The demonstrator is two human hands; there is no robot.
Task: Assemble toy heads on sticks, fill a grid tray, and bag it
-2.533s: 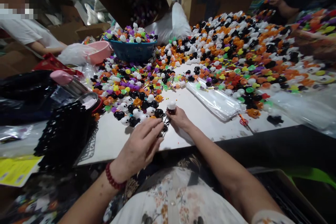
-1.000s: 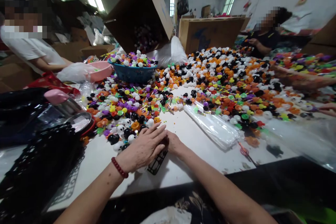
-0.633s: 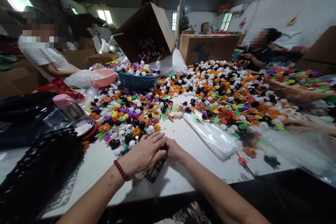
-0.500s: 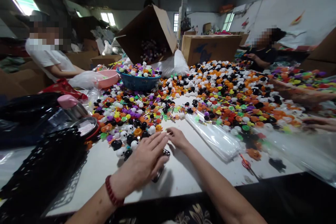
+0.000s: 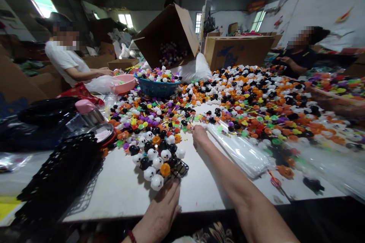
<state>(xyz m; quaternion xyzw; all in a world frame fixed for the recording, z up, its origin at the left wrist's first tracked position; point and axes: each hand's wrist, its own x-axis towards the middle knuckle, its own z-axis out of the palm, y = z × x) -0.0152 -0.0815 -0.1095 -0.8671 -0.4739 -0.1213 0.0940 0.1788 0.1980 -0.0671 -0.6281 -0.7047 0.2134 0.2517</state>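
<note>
My left hand (image 5: 164,210) lies low at the table's front, fingers stretched forward against the near edge of a black plastic grid rack (image 5: 182,168). Ball-shaped toy heads fill most of that rack: white skulls (image 5: 157,182), black ones and an orange pumpkin (image 5: 165,169). One end of the grid shows bare at the right. My right hand (image 5: 200,136) reaches farther in, at the edge of the loose pile, its fingers curled; whatever they hold is hidden. Small coloured pieces (image 5: 184,123) lie just beyond it.
A stack of clear plastic bags (image 5: 242,150) and orange-handled scissors (image 5: 275,182) lie right. Black grid racks (image 5: 62,174) are piled left, beside a pink-lidded flask (image 5: 89,112). A blue basket (image 5: 156,88) and tilted carton (image 5: 182,26) stand behind. Co-workers sit left and right.
My left hand has drawn back toward me from over the rack, uncovering its toy heads. My right hand has moved forward to the pile. The view has shifted slightly.
</note>
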